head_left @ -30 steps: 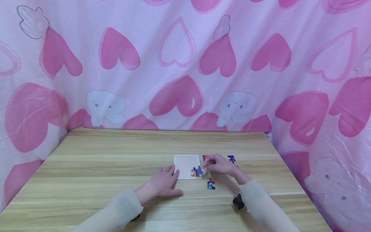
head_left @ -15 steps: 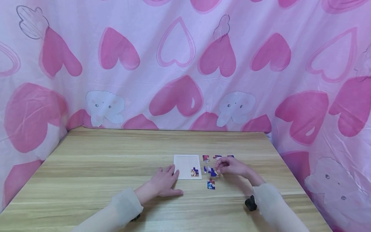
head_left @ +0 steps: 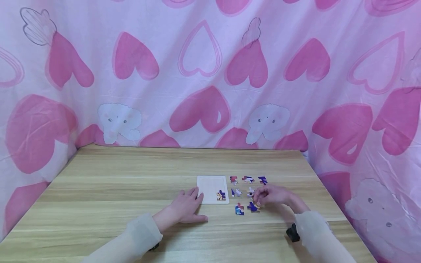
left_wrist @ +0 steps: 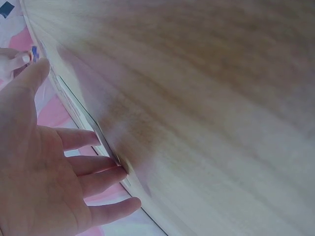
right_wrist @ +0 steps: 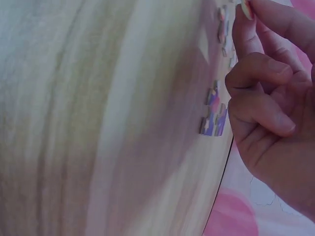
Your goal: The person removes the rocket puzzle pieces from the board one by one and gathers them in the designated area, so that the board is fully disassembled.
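My right hand point(head_left: 270, 195) pinches a purple and yellow jigsaw piece point(head_left: 252, 207) between thumb and fingertips, over the right part of the loose pieces. In the right wrist view, only the edge of that jigsaw piece point(right_wrist: 247, 9) shows at the fingertips, the other fingers curled. My left hand point(head_left: 185, 206) lies with fingers spread, its fingertips on the left edge of a white puzzle tray point(head_left: 208, 182). One purple and yellow jigsaw piece point(head_left: 221, 195) sits in the tray's lower right corner. A black and white piece point(head_left: 250, 191) is partly behind my right fingers.
Right of the tray lie a red piece point(head_left: 233, 179), a pink-white piece point(head_left: 248, 179), a purple piece point(head_left: 262, 180), a lilac piece point(head_left: 236, 192) and a red and blue piece point(head_left: 239, 209). A pink heart-print curtain point(head_left: 197, 109) surrounds the wooden table point(head_left: 131, 168).
My right hand has moved right and toward me, carrying the pinched jigsaw piece from the tray's right edge to the loose pieces. The left hand has stayed in place.
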Demonstrator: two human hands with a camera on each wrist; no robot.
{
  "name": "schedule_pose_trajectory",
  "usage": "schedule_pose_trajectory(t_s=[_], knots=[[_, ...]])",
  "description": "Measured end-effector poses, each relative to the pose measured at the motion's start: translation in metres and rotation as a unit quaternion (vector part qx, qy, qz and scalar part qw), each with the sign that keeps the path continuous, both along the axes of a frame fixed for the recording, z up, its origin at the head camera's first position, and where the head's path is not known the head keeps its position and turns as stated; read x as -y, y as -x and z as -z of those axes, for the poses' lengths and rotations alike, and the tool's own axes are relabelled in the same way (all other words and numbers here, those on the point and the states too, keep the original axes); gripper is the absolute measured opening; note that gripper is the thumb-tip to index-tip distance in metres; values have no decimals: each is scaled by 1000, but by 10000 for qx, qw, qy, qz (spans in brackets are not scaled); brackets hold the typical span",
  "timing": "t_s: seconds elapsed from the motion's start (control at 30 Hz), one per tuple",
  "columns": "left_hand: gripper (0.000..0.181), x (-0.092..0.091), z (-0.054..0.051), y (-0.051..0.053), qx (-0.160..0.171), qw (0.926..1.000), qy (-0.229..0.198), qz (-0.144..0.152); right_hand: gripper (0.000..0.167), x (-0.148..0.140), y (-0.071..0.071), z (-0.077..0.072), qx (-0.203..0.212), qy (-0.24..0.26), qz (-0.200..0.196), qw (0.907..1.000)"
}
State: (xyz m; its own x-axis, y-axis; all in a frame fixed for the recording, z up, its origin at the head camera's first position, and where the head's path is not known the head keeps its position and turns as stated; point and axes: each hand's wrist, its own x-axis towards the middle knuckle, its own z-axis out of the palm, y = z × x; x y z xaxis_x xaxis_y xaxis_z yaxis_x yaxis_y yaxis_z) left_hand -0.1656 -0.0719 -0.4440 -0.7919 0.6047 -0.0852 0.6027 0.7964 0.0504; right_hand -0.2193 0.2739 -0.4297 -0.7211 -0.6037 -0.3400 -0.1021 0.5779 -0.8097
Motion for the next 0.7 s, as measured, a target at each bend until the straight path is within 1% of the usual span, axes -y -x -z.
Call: schedule_pose_trajectory(t_s=[0.07,0.33,0.57,0.7], knots=[[85,0,0,-1,-1,10000,4,1,14,1,-1,1,25,-61,-27,10000],[84,0,-2,-1,3,10000,-24,7,13,1,-1,2,-166,-150,-139,9997],[84,1,-2,-1,-22,10000,-39,12,14,-1,-1,3,-297,-214,-82,9993],[84,1,-2,-1,-16,10000,-43,6,15,-1,-1,1,-479,-197,-18,9987]])
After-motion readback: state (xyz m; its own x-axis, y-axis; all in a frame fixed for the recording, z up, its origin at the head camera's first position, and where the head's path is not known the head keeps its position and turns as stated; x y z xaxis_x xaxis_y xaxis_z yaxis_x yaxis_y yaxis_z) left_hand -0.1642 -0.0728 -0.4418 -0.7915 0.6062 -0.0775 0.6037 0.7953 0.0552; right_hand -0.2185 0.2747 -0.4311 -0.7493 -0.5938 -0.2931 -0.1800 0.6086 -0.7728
